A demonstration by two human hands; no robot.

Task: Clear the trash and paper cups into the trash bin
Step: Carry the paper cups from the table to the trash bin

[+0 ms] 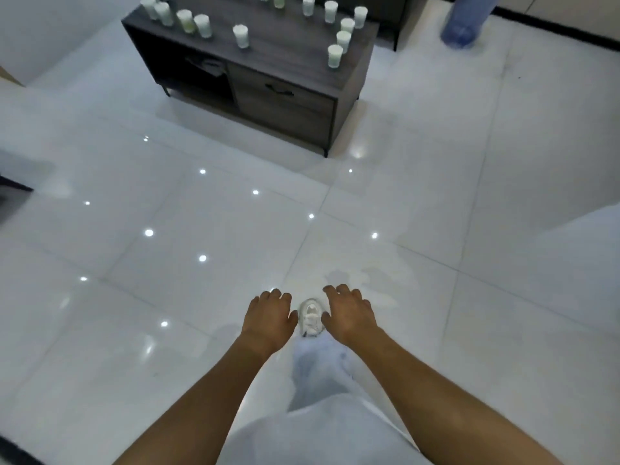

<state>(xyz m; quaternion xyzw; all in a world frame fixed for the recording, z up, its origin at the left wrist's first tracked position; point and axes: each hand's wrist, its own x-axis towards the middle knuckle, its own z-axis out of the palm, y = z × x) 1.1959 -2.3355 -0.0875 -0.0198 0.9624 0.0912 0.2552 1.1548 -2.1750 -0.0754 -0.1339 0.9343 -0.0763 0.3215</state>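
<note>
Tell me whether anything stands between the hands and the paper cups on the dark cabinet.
Nothing visible does. Both hands, left hand and right hand, are empty, and only bare floor lies before the cabinet holding the paper cups.

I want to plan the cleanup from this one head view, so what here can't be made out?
- Trash bin: none shows in the head view.
- Paper cups on the dark cabinet: too small and blurred to tell whether they are empty; the farthest ones are cut by the top edge.
- Cabinet's open shelf: something pale lies in shadow, unidentifiable.
- Blue container: blurred, cut by the top edge.
- Left hand and right hand hold nothing.
</note>
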